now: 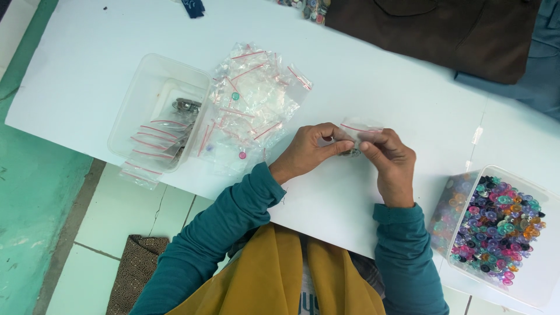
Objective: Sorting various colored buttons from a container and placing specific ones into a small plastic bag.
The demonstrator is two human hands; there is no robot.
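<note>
A: Status?
B: Left hand (308, 153) and right hand (389, 158) both pinch a small zip bag (360, 129), left of the bead tub (506, 230).
A: Risk?
B: Loosened pinch: contents likely spill onto the table (379, 76).

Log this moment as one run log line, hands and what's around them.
left hand: pinching small clear zip bag | right hand: pinching same bag | bag pile left | bead tub right
</note>
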